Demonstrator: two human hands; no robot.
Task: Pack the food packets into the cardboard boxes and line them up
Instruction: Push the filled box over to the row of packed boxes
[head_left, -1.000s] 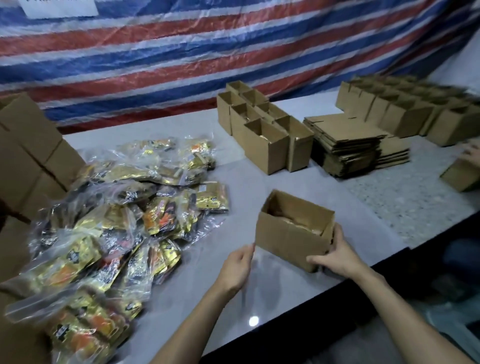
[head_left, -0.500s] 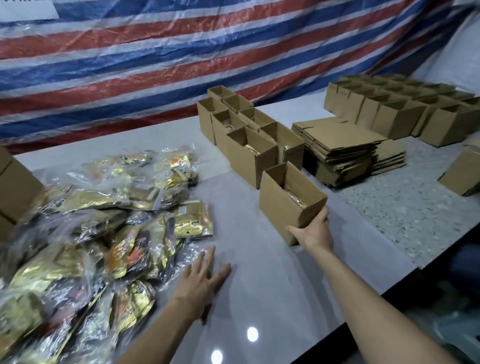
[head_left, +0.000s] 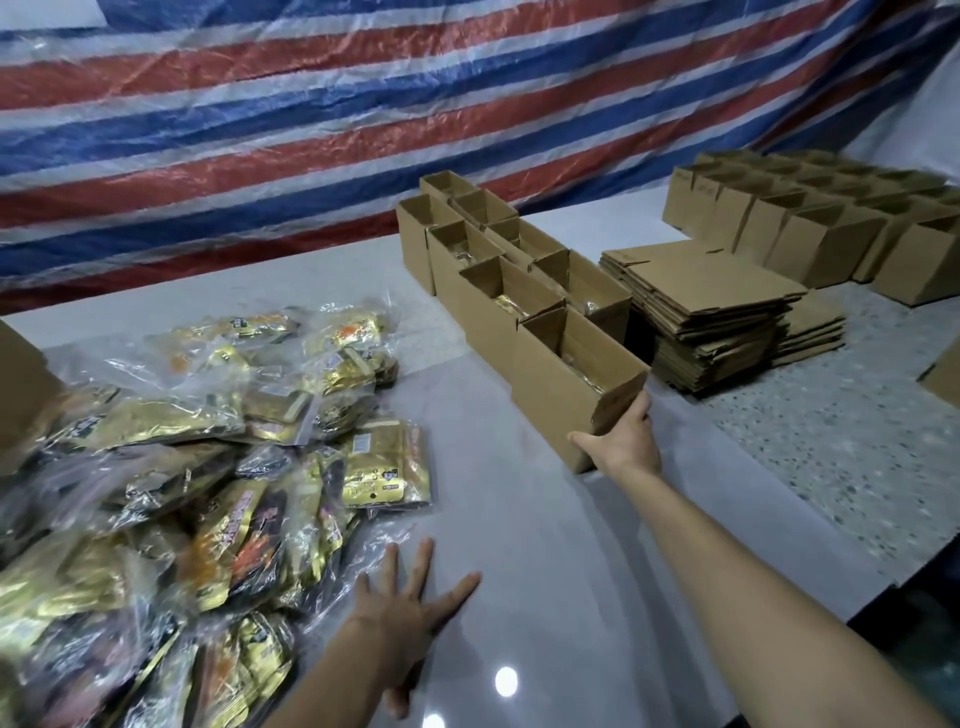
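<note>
No legible txt; print on food pkts (head_left: 387, 462) too blurry.

cardboard boxes (head_left: 561, 395): eight are standing open in the near cluster | far boxes (head_left: 826, 244): over ten are standing, exact count unclear | flat cardboard stacks (head_left: 701, 291): two are lying | food packets (head_left: 384, 462): one heap is lying, uncountable
</note>
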